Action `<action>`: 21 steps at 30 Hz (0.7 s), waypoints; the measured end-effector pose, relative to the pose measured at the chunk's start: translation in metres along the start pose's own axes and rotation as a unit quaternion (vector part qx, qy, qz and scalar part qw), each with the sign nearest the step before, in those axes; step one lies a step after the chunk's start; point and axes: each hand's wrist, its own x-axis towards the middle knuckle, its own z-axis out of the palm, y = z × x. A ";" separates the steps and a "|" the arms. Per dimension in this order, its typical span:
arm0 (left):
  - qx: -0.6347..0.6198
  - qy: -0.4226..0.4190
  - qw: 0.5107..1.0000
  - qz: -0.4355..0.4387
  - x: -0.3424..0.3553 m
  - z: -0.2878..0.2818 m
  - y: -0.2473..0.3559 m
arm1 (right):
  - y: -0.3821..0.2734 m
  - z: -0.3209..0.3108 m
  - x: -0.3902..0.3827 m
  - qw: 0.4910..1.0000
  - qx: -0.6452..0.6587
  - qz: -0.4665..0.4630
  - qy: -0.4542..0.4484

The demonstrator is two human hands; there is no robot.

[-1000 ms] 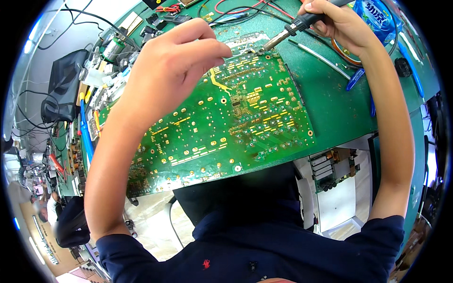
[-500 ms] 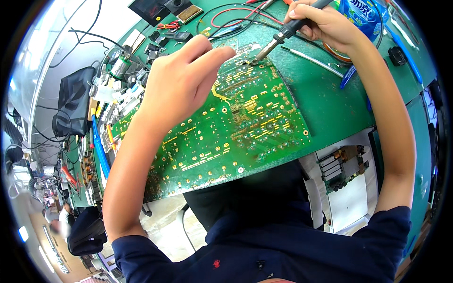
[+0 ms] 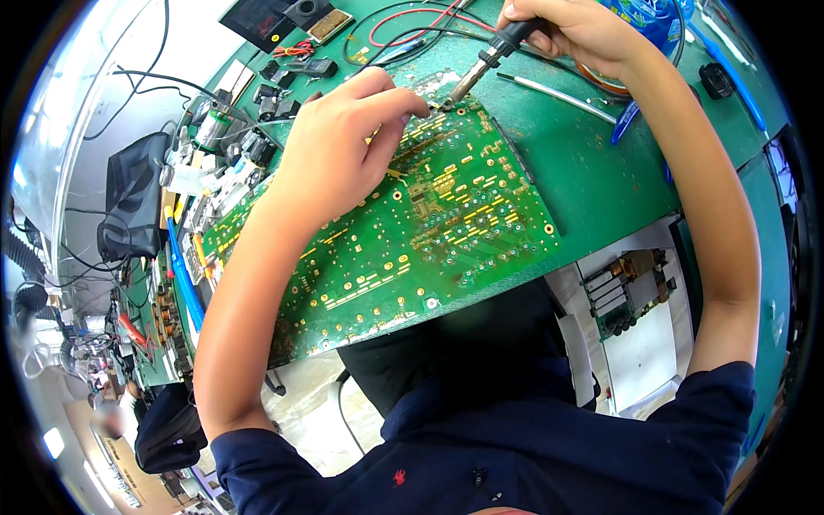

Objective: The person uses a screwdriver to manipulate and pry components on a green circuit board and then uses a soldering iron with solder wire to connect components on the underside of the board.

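Observation:
A large green circuit board point(image 3: 360, 266) with many gold solder pads lies on the green bench, its near edge at the bench's front edge. My right hand point(image 3: 571, 34) is closed round the dark handle of a soldering iron point(image 3: 489, 60). The iron slants down to the left, its metal tip at the board's far edge. Close to that tip, my left hand point(image 3: 348, 142) hovers over the board with fingers bent and pressed together. What its fingertips hold, if anything, is too small or hidden to make out.
A thin white-and-green stick point(image 3: 558, 96) lies right of the board, near a blue bag point(image 3: 657, 21) and a black knob point(image 3: 716, 81). Red and black cables run behind the board. Small electronic parts point(image 3: 206, 189) crowd the left. Another board point(image 3: 631, 292) sits below the bench edge.
The view has shifted slightly. The iron's tip stays at the board's far edge, and my left hand remains beside it with its fingers a little more curled.

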 end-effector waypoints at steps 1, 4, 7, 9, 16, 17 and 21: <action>-0.013 -0.004 1.000 -0.008 -0.001 0.001 0.000 | -0.001 0.001 0.000 1.000 -0.004 0.001 0.002; -0.030 -0.005 0.999 -0.022 -0.001 0.004 -0.002 | 0.000 -0.001 -0.001 1.000 -0.005 0.008 0.006; -0.038 -0.007 0.998 -0.039 -0.002 0.004 -0.001 | -0.001 -0.001 -0.001 1.000 0.001 0.017 0.008; -0.039 -0.005 0.999 -0.035 -0.001 0.004 -0.002 | 0.000 -0.001 0.000 1.000 0.002 0.022 0.011; -0.026 -0.013 0.998 -0.047 -0.001 0.003 0.000 | 0.003 -0.004 0.003 1.000 0.008 0.022 0.004; -0.024 -0.007 0.999 -0.039 -0.002 0.003 0.000 | 0.003 -0.004 0.004 1.000 0.009 0.018 0.003; -0.047 0.008 0.997 -0.061 -0.001 0.002 0.004 | 0.002 -0.001 0.002 1.000 -0.009 -0.004 0.009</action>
